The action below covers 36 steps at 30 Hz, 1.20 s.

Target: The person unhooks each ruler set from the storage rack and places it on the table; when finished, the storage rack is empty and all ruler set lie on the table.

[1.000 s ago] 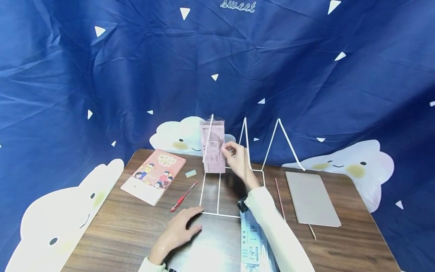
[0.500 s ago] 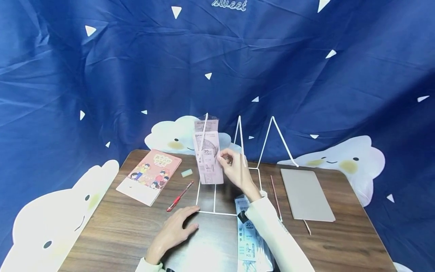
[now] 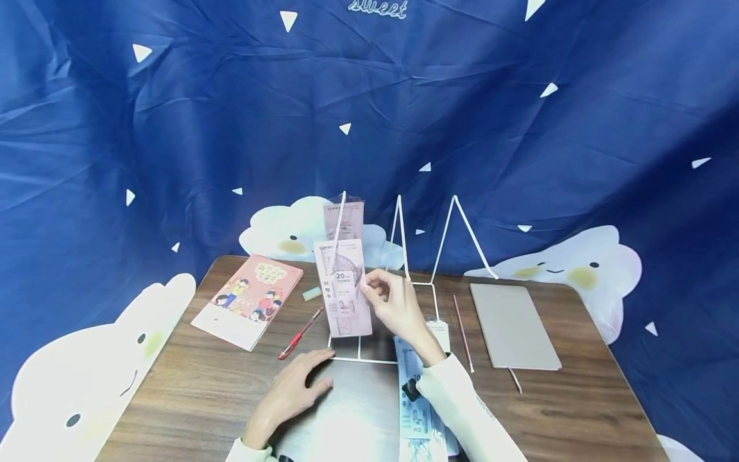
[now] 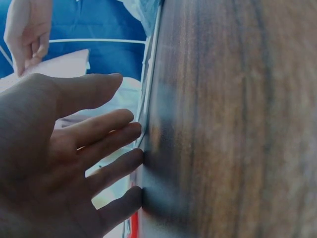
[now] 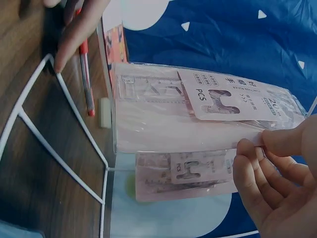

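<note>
My right hand [image 3: 398, 308] pinches the side edge of a pink packaged ruler set [image 5: 148, 126] between thumb and fingers. In the head view the pack is upright and slightly tilted, and a slanting prong of the white wire rack [image 3: 365, 360] overlaps its top. Behind it, a second pink ruler pack [image 3: 346, 215] hangs at that left prong. My left hand [image 3: 293, 388] rests with extended fingers on the table, fingertips right at the rack's front left corner. The left wrist view shows its fingers spread loosely, holding nothing.
Blue ruler packs [image 3: 411, 410] lie under the right forearm. A red pen [image 3: 300, 335], an eraser [image 3: 312, 293] and a pink illustrated book [image 3: 248, 301] lie left of the rack. Right of it are a thin pinkish stick [image 3: 464, 333] and a grey notebook [image 3: 514, 327].
My right hand has brought the pink ruler set down and nearer, uncovering the second pink pack behind it. The left hand stays at the rack's corner. The head view has shifted slightly.
</note>
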Tool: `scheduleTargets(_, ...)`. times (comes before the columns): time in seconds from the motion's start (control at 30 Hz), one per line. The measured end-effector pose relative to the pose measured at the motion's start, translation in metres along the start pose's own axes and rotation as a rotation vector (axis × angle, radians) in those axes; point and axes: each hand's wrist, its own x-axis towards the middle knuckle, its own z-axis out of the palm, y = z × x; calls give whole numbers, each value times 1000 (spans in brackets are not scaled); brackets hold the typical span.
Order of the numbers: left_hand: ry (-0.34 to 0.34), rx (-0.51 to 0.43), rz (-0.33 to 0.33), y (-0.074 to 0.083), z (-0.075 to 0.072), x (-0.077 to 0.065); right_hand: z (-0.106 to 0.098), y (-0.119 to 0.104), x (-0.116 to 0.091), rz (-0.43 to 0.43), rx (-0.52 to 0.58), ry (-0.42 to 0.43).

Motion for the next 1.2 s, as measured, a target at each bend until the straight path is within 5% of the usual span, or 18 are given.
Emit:
scheduleTargets(0.33,-21,31,-58,0,0,-1,-5,-15,-22,38,58,-52)
scheduleTargets(1.03,17,52,-33,0,3,-1,-22,-47,-58,69,154,-146)
scheduleTargets(1.2,3,68,-76,1,3,-2,-21,-52,-67,88,177,-154)
